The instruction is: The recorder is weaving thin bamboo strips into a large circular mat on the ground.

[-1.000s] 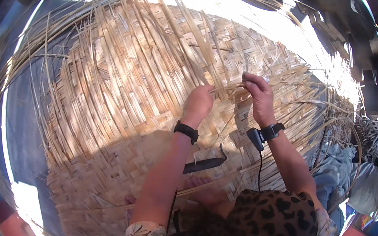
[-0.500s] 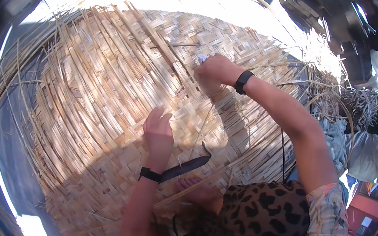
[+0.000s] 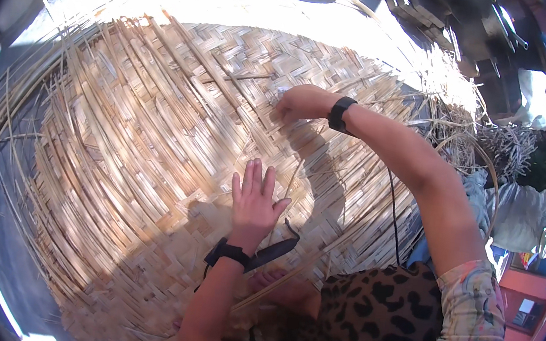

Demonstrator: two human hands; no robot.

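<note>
A large herringbone mat of pale bamboo strips (image 3: 287, 53) spreads beneath both my hands, many long strip ends loose across its left side. My left hand (image 3: 257, 202) lies palm down on the weave near the middle, fingers stretched out and thumb apart. Farther off and to the right, my right hand (image 3: 301, 104) is bent down to the mat with its fingers curled together; what they grip, if anything, is hidden. Beside my left wristband (image 3: 230, 252) shows a dark elongated object (image 3: 273, 252) with a thin hooked end; I cannot tell its kind.
My bare foot (image 3: 282, 291) rests on the mat below the dark object, next to my leopard-print clothing (image 3: 381, 313). Loose fibre strips (image 3: 456, 118) pile up at the right edge. Grey cloth (image 3: 519, 218) lies beyond them. Long strip ends (image 3: 10, 118) overhang on the left.
My left hand has moved right and flattened onto the weave with its fingers spread. My right hand has shifted slightly left and down, fingers still curled.
</note>
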